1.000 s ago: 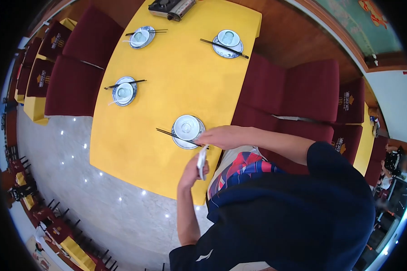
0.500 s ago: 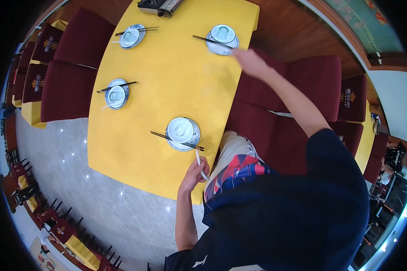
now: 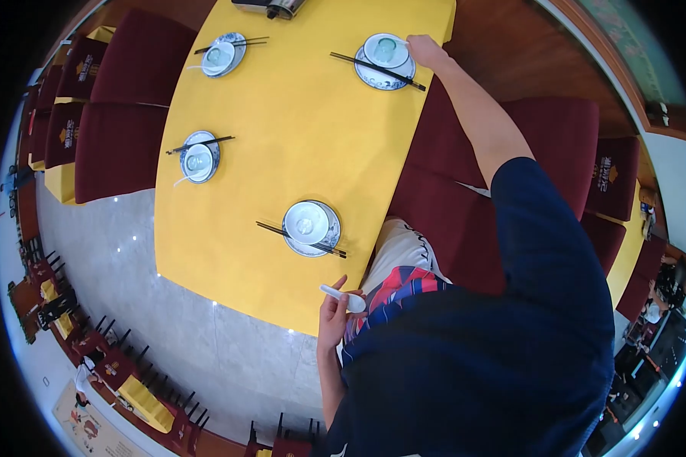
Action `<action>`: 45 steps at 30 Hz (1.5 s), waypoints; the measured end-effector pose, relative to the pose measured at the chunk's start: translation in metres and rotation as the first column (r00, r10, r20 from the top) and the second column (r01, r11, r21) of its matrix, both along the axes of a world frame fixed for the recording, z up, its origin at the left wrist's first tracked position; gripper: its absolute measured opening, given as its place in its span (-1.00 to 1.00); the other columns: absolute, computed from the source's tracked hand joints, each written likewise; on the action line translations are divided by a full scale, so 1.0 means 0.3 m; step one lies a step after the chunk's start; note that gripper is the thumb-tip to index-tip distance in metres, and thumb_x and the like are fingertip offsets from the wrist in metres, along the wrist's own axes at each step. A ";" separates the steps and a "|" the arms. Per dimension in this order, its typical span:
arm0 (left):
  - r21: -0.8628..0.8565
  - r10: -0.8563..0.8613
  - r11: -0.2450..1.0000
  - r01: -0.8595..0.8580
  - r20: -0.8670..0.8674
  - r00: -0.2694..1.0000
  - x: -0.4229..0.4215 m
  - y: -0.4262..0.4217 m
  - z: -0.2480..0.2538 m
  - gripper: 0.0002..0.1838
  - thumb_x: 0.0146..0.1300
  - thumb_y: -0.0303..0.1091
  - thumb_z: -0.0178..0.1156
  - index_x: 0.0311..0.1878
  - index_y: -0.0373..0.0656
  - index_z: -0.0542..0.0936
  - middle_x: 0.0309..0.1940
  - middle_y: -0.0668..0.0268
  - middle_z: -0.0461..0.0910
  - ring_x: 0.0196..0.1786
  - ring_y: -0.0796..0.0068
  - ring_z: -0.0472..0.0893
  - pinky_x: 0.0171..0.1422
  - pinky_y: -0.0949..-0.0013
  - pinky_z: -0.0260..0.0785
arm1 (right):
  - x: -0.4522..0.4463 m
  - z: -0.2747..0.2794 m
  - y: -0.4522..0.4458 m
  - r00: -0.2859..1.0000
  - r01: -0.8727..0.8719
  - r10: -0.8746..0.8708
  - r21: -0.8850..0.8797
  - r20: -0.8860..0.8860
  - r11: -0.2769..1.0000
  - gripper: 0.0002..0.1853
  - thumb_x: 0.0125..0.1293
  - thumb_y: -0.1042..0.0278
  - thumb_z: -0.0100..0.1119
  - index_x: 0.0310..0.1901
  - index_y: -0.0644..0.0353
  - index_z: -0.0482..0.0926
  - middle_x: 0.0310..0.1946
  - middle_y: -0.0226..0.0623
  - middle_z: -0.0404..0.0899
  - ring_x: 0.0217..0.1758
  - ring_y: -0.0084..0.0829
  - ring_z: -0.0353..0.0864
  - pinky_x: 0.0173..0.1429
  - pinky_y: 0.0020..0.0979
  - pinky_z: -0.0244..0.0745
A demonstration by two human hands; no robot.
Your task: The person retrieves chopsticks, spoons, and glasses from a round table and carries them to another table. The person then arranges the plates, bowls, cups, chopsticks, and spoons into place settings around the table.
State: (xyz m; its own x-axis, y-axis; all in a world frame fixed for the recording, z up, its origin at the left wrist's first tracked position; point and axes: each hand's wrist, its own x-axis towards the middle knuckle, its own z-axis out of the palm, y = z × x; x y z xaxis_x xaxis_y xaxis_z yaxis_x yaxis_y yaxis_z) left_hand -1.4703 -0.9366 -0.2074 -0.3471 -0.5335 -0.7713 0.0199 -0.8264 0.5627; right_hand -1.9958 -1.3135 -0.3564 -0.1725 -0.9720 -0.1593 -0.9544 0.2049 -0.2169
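My left hand (image 3: 332, 318) holds a white spoon (image 3: 344, 298) by its handle near the table's front edge, its bowl end towards my lap. My right hand (image 3: 425, 52) is stretched to the far right place setting, fingertips pinched at the rim of a white bowl (image 3: 385, 50); a small pale piece shows there, too small to make out. This bowl holds a clear greenish glass and stands on a patterned plate (image 3: 373, 79) with black chopsticks (image 3: 377, 70) across it. Nearest me, another white bowl (image 3: 306, 222) stands on a plate, chopsticks lying across the plate.
Two more settings, with bowls (image 3: 219, 58) (image 3: 198, 161) and spoons, stand on the left of the yellow table (image 3: 282, 137). A portable stove (image 3: 278, 7) sits at the far end. Maroon chairs (image 3: 126, 152) line both sides. People (image 3: 667, 286) are in the background right.
My right hand has left the nearest setting and reached the far right bowl. My left hand still holds the spoon, now lower and turned more flat. The view has shifted slightly.
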 end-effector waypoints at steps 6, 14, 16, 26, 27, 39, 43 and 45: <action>-0.170 -0.101 0.976 0.138 0.208 0.973 -0.040 0.012 -0.070 -0.61 0.45 -0.37 0.06 0.28 -0.28 0.46 -0.36 0.29 0.65 -0.34 0.68 0.54 -0.27 0.59 0.41 | 0.004 -0.046 0.040 0.996 0.088 -0.088 -0.034 -0.012 0.996 -0.57 0.40 0.14 0.00 0.19 0.23 0.40 0.05 0.16 0.51 0.09 0.05 0.55 0.09 -0.07 0.54; -0.248 0.011 0.968 0.049 0.237 0.972 -0.041 -0.144 -0.020 -0.69 0.32 -0.39 0.23 0.09 -0.29 0.62 -0.41 0.37 0.66 -0.41 0.72 0.48 -0.32 0.58 0.35 | 0.731 0.400 0.733 0.632 -0.410 0.296 -0.016 0.716 0.912 -0.70 0.42 0.22 -0.01 -0.05 0.28 0.55 -0.07 -0.03 0.61 -0.05 -0.07 0.60 0.06 -0.26 0.50; -0.247 -0.016 0.967 0.070 0.215 0.976 -0.027 -0.157 -0.049 -0.70 0.32 -0.40 0.23 0.08 -0.29 0.62 -0.40 0.36 0.66 -0.43 0.71 0.47 -0.36 0.59 0.32 | 0.886 0.447 0.897 0.505 -0.631 0.197 0.205 0.840 0.748 -0.69 0.44 0.18 -0.02 -0.12 0.30 0.51 -0.31 0.00 0.61 -0.22 -0.05 0.63 -0.10 -0.22 0.51; -0.360 -0.051 0.920 0.154 0.280 0.959 0.121 -0.139 -0.028 -0.72 0.26 -0.34 0.30 -0.01 -0.25 0.68 -0.45 0.35 0.66 -0.48 0.67 0.48 -0.40 0.55 0.32 | 1.066 0.586 0.861 0.513 -0.795 0.466 0.193 0.721 0.575 -0.75 0.37 0.24 0.09 -0.33 0.27 0.54 -0.56 -0.09 0.52 -0.51 -0.10 0.54 -0.40 -0.20 0.39; -0.391 -0.014 0.913 0.119 0.261 0.965 0.136 -0.131 -0.030 -0.72 0.26 -0.34 0.30 -0.01 -0.25 0.68 -0.45 0.35 0.66 -0.48 0.67 0.48 -0.40 0.55 0.32 | 1.074 0.561 0.871 0.464 -0.813 0.523 0.109 0.716 0.572 -0.76 0.36 0.24 0.09 -0.32 0.26 0.56 -0.54 -0.09 0.54 -0.49 -0.10 0.54 -0.39 -0.21 0.40; -0.413 0.726 0.681 -0.605 0.275 0.630 0.650 0.409 -0.410 -0.61 0.44 -0.18 0.00 0.08 -0.28 0.60 -0.30 0.26 0.70 -0.39 0.61 0.59 -0.29 0.52 0.39 | 1.051 0.365 0.660 0.820 -0.469 0.407 0.065 0.403 0.881 -0.75 0.40 0.26 0.12 -0.31 0.30 0.55 -0.63 -0.33 0.51 -0.62 -0.56 0.45 -0.47 -0.47 0.37; -0.389 0.775 0.627 -0.674 0.394 0.494 0.801 0.756 -0.552 -0.60 0.44 -0.15 0.00 0.06 -0.28 0.60 -0.30 0.25 0.71 -0.38 0.61 0.61 -0.32 0.54 0.37 | 1.143 0.298 0.704 0.845 -0.491 0.449 0.088 0.292 0.867 -0.73 0.40 0.23 0.13 -0.31 0.30 0.55 -0.61 -0.32 0.55 -0.61 -0.55 0.52 -0.46 -0.46 0.42; -0.349 0.775 0.613 -0.709 0.440 0.453 0.843 0.915 -0.574 -0.60 0.44 -0.15 0.00 0.06 -0.28 0.60 -0.30 0.25 0.71 -0.39 0.61 0.61 -0.33 0.54 0.37 | 1.180 0.269 0.720 0.836 -0.516 0.482 0.078 0.262 0.853 -0.72 0.39 0.22 0.14 -0.31 0.30 0.55 -0.60 -0.31 0.56 -0.60 -0.55 0.54 -0.45 -0.46 0.43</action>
